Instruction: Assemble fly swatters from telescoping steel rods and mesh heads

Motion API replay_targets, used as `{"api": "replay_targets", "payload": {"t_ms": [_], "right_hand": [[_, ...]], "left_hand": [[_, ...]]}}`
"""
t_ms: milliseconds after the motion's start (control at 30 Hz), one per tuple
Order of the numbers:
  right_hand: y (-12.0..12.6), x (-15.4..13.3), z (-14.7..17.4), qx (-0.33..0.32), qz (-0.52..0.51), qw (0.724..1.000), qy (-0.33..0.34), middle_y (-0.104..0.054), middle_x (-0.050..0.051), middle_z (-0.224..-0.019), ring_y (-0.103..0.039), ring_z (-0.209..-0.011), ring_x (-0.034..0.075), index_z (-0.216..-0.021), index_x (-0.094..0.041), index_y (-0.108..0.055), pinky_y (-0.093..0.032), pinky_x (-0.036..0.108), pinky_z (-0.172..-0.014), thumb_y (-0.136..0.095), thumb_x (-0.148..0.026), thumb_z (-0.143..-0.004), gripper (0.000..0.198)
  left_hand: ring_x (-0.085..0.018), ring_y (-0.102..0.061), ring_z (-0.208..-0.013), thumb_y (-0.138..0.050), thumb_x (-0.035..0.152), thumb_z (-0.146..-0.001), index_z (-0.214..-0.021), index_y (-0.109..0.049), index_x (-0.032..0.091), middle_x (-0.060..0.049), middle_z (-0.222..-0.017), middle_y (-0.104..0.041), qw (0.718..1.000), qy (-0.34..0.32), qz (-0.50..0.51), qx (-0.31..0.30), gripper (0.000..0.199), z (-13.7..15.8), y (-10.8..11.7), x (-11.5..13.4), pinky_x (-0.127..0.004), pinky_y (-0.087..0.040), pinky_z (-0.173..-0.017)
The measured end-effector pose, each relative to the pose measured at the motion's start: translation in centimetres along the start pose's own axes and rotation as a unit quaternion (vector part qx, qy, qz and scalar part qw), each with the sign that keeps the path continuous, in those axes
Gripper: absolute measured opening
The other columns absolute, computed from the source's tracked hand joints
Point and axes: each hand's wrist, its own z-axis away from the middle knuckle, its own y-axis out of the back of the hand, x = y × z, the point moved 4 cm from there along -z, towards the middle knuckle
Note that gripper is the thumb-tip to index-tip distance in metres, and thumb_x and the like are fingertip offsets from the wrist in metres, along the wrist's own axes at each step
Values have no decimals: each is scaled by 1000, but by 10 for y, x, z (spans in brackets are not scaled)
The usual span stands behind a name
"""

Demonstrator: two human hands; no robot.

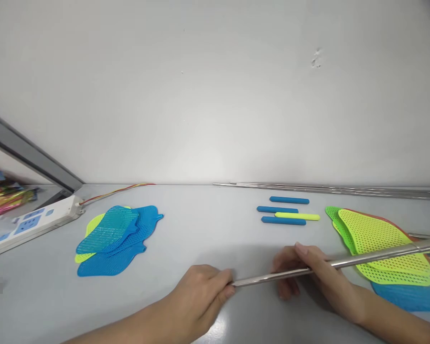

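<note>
A shiny telescopic metal rod slants across the front of the table, its thin end to the left and its thicker end running out of view at the right. My left hand is closed on the thin tip, pinching it between thumb and fingers. Farther along, my right hand supports the rod, thumb across the near side and fingers curled behind it. Beneath the thicker part lie perforated fly swatter heads in yellow and green. Beyond the right hand rest several blue grip sleeves and a yellow one.
Blue and yellow swatter heads are piled at left. A white power strip with a red-yellow cable lies at the left edge. Several thin metal rods line the wall at the back. A grey frame post stands at left.
</note>
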Motion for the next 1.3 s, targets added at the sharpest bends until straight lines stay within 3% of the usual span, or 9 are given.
{"api": "replay_targets", "payload": {"t_ms": [300,433,1033,1167,1300], "right_hand": [[-4,-9,18,-41,131,988,-71,-60,7,-73,-51,-74,20,-94,-21,-60,-37,38,-72,-15,-46,-85,52],[-3,-10,20,-49,143,984,-99,-60,6,-75,-52,-76,21,-97,-24,-59,-35,41,-76,-13,-46,-85,52],[-2,6,3,-32,3,999,-19,-53,6,-58,-47,-52,14,-91,-12,-59,-38,28,-51,-14,-47,-85,57],[0,8,1,19,-30,999,-14,-52,5,-53,-48,-50,14,-85,-11,-61,-37,28,-50,-18,-47,-84,56],[12,5,-1,176,-97,979,22,-41,-2,-41,-39,-41,9,-67,-14,-61,-32,21,-44,-38,-40,-81,38]], "left_hand": [[-11,-42,-55,-23,24,-88,-72,-37,18,0,-61,-49,999,-21,6,-33,21,0,6,4,-22,-32,-57],[-11,-44,-55,-24,24,-87,-71,-38,18,0,-61,-50,999,-16,11,-37,22,-1,9,5,-22,-33,-57],[-12,-49,-55,-23,27,-88,-74,-42,18,0,-62,-53,1000,-13,-7,-21,25,-3,11,6,-22,-37,-56],[-11,-50,-55,-23,30,-88,-77,-44,19,0,-61,-53,1000,-26,-1,16,26,-5,11,4,-21,-39,-56],[-11,-49,-54,-21,30,-88,-78,-45,19,0,-59,-52,999,-23,3,37,28,-5,10,4,-20,-40,-57]]}}
